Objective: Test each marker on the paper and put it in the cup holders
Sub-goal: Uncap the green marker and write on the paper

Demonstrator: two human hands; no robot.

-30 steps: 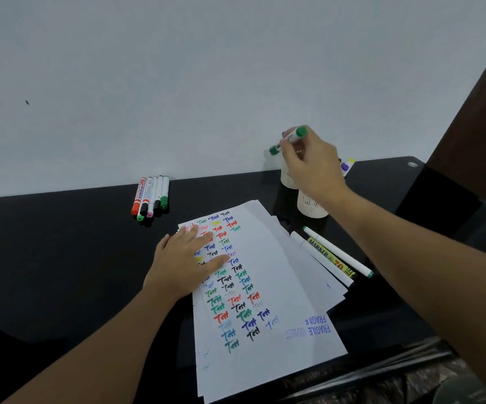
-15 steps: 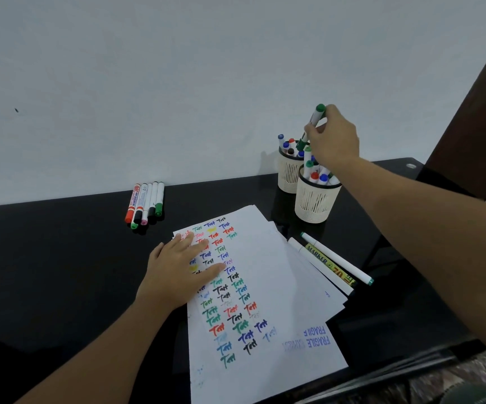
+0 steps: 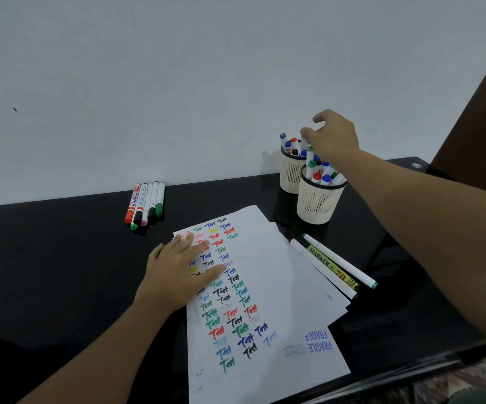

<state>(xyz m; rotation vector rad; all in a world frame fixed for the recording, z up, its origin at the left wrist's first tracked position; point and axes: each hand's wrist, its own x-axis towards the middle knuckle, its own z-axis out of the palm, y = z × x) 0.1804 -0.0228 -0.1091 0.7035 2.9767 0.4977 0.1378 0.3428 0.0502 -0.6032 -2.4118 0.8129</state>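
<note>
White paper (image 3: 268, 287) covered in coloured "Test" marks lies on the black table (image 3: 46, 272). My left hand (image 3: 177, 272) rests flat on its left side. Two cream cup holders stand at the back right, a near cup (image 3: 317, 204) and a far cup (image 3: 290, 173), both full of markers. My right hand (image 3: 332, 138) hovers just above them, fingers loose and empty. A green-capped marker (image 3: 311, 158) stands in the near cup below that hand. Three markers (image 3: 335, 265) lie right of the paper.
Several markers (image 3: 145, 204) lie side by side near the wall at the back left. A white wall rises behind the table. A dark brown panel (image 3: 475, 126) stands at the right. The table's front edge runs below the paper.
My right hand lowered the green-capped marker into the near cup and let it go. It now hangs empty above the cups. My left hand has stayed on the paper.
</note>
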